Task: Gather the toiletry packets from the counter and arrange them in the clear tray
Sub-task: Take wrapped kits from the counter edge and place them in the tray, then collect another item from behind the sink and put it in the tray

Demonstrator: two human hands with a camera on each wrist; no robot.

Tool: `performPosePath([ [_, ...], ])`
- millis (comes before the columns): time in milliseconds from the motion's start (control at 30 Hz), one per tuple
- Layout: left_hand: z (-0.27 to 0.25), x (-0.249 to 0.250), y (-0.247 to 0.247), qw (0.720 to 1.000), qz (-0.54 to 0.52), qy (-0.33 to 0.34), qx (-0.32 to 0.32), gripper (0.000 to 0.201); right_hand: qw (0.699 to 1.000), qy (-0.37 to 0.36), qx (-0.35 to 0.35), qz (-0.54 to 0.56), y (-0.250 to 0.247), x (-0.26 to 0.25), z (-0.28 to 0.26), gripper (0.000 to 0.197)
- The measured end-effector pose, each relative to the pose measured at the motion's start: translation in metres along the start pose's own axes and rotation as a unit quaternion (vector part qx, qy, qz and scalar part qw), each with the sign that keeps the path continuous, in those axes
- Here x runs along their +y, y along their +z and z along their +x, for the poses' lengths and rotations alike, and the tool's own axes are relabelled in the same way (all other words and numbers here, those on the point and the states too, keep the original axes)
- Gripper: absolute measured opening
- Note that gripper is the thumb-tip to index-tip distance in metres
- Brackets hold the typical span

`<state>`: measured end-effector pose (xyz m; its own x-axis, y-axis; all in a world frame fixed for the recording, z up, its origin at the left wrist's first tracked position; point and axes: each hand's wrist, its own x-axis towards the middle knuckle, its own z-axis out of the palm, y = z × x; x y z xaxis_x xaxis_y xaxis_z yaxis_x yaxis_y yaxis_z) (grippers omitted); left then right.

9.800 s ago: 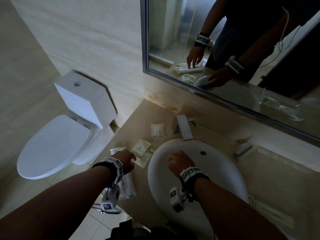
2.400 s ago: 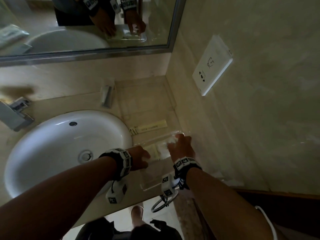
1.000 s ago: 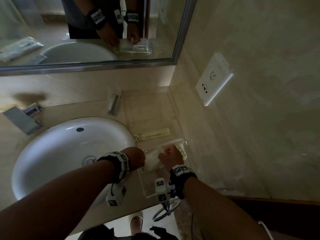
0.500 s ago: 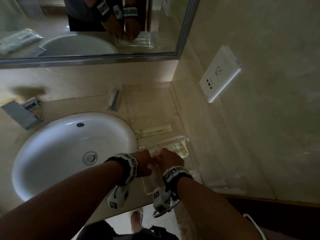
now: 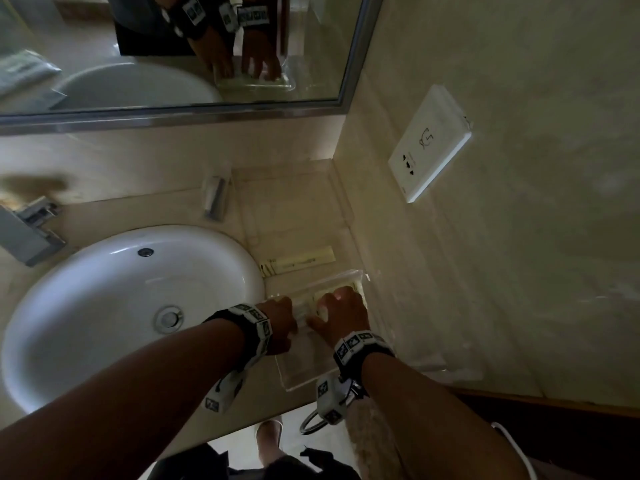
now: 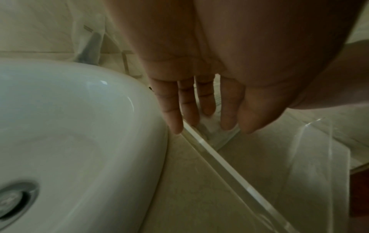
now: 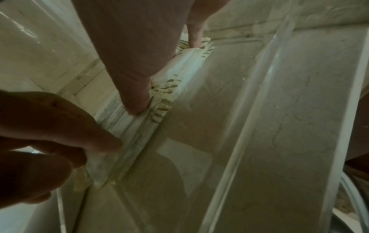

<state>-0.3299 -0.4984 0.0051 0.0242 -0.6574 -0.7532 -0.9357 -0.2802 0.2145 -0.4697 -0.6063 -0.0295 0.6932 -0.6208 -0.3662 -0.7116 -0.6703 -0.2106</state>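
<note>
Both hands reach into the far end of the clear tray, which sits on the beige counter between the white basin and the side wall. The left hand has its fingers straight and slightly apart, tips down at the tray's near wall and on a pale packet whose print cannot be read through the plastic. The right hand rests on the stack of toiletry packets lying in the tray: its thumb tip presses the top packet's crimped edge and one finger touches the far end, while the other fingers are hidden behind the palm, so whether they curl or lie flat cannot be told. How many packets make up the stack is unclear; the head view covers most of them with the two hands, and only a yellowish corner shows. One long packet lies on the counter just beyond the tray, apart from it. A second clear tray stands further back in the corner, its contents too faint to make out. The faucet is cut off at the left edge. The mirror repeats both hands dimly.
</note>
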Motion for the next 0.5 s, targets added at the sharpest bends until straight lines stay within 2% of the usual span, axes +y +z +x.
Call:
performPosePath([
  [300,0.006,-0.008,0.004,1.0,-0.011,0.012,0.009,0.048,0.999,-0.036,-0.009,0.013,0.0,0.0,0.001,0.047],
  [500,0.001,-0.011,0.001,0.999,-0.038,0.016,0.017,0.055,0.997,-0.027,-0.012,0.068,-0.002,0.001,-0.001,0.062],
])
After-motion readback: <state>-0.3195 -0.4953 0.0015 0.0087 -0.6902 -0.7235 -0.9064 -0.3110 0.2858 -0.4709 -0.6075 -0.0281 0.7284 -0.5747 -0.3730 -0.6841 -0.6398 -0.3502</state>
